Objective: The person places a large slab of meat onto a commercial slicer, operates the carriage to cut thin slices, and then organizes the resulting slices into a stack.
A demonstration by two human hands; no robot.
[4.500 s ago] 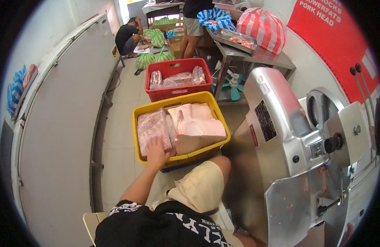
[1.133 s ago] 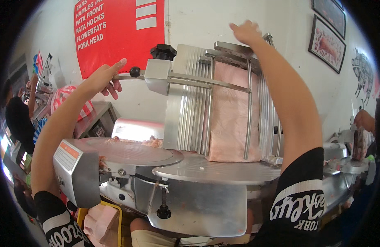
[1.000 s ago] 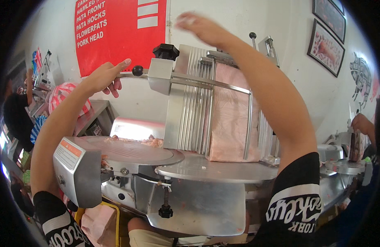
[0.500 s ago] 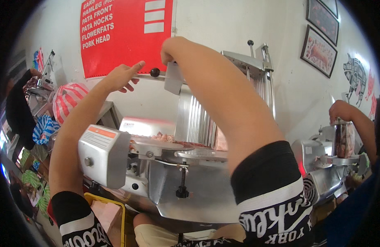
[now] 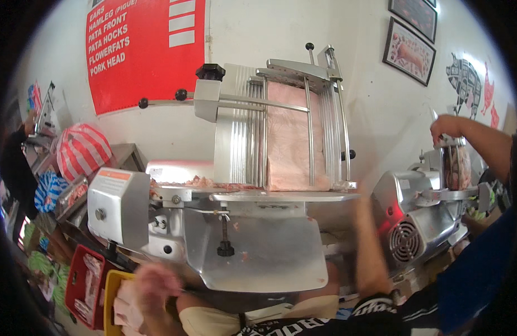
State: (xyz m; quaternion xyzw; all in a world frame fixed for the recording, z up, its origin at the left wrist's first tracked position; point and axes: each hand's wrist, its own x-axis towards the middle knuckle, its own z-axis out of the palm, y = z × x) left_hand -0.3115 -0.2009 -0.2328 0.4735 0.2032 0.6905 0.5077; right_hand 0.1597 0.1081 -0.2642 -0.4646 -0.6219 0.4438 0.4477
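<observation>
A large metal meat slicer (image 5: 258,246) stands in front of me. A block of pale pink frozen-looking meat (image 5: 295,134) stands upright in its slotted carriage, under the metal bars of a clamp (image 5: 207,101) with black knobs. My left hand (image 5: 157,285), smeared by motion, is low at the left beside the yellow crate; its fingers cannot be made out. My right hand (image 5: 363,196) is at the right end of the slicer's plate, also smeared, its fingers not distinct. Reddish meat scraps (image 5: 199,182) lie behind the plate.
Lower left are a yellow crate (image 5: 109,299) with pale meat pieces and a red crate (image 5: 79,263) with packs. A second slicer (image 5: 406,218) is at the right, with another person's hand (image 5: 446,127) over it. Striped bags (image 5: 82,148) and another person (image 5: 20,162) are at the left.
Both hands have left the clamp's upper end. My left hand dropped to the lower left; my right arm swung down and right, uncovering the meat block. The view shifted slightly.
</observation>
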